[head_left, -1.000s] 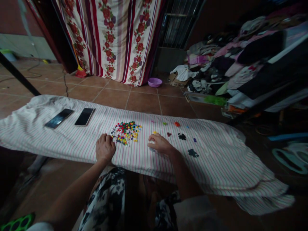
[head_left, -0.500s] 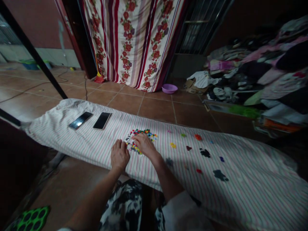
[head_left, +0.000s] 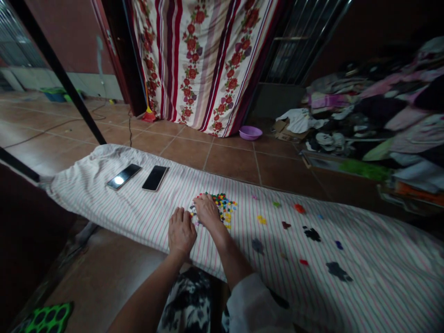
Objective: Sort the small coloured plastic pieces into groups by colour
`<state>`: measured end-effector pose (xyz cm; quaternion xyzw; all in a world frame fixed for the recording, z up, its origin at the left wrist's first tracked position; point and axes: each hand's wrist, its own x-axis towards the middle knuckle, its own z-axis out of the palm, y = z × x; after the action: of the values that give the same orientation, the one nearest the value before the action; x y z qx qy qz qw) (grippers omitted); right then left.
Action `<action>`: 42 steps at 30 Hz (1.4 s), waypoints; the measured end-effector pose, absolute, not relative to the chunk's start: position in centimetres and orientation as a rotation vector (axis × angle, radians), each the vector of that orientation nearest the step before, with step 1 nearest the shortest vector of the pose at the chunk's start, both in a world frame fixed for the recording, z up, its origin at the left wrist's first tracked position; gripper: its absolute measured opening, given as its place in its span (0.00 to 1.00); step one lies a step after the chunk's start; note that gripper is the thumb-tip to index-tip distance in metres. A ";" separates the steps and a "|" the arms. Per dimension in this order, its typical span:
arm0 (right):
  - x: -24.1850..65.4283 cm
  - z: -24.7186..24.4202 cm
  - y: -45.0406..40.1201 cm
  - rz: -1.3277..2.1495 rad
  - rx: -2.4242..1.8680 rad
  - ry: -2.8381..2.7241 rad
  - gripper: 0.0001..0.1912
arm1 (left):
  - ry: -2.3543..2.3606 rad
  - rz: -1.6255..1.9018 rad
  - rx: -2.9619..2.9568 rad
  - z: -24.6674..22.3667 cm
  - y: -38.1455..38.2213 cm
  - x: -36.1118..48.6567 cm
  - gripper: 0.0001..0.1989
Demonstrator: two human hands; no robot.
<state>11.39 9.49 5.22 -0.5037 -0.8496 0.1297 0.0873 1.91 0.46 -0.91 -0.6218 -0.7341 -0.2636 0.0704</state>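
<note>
While the right hand [head_left: 207,211] dips curled fingers into the mixed bead pile [head_left: 222,206], grip unclear, the left hand [head_left: 181,232] rests flat just beside. Small colour groups [head_left: 312,233] sit sorted at right; most beads remain.

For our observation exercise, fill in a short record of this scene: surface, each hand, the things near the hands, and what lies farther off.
Surface: striped cloth spread over a low board
Left hand: flat on the cloth, beside the bead pile
Right hand: fingers on the pile of coloured beads
Sorted bits: small separate colour groups to the right
Phones: two phones, side by side, left of the pile
Farther off: flowered curtain, purple bowl, heap of clothes
</note>
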 end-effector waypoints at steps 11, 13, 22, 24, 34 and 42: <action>11.2 4.4 9.6 0.388 -1.545 -2.465 0.09 | -2.233 -0.815 -1.881 -0.7 0.4 2.0 0.14; 11.3 4.4 9.7 0.396 -1.525 -2.459 0.09 | -2.229 -0.815 -1.878 -0.7 0.4 2.0 0.14; 11.6 4.3 9.6 0.503 -1.407 -2.335 0.11 | -2.240 -0.826 -1.878 -0.6 0.3 2.0 0.14; 11.8 4.2 9.6 0.537 -1.389 -2.309 0.12 | -2.240 -0.822 -1.884 -0.6 0.3 1.9 0.14; 15.5 4.7 9.1 0.592 -1.416 -2.162 0.12 | -2.207 -0.727 -1.901 -0.1 0.1 1.7 0.13; 20.7 4.7 9.2 0.513 -1.374 -1.988 0.10 | -2.197 -0.650 -1.901 0.3 0.0 1.6 0.13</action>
<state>20.67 9.15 4.75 -0.5251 -0.7598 0.1960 0.3294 1.62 0.02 0.26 -0.6363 -0.7355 -0.2177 0.0821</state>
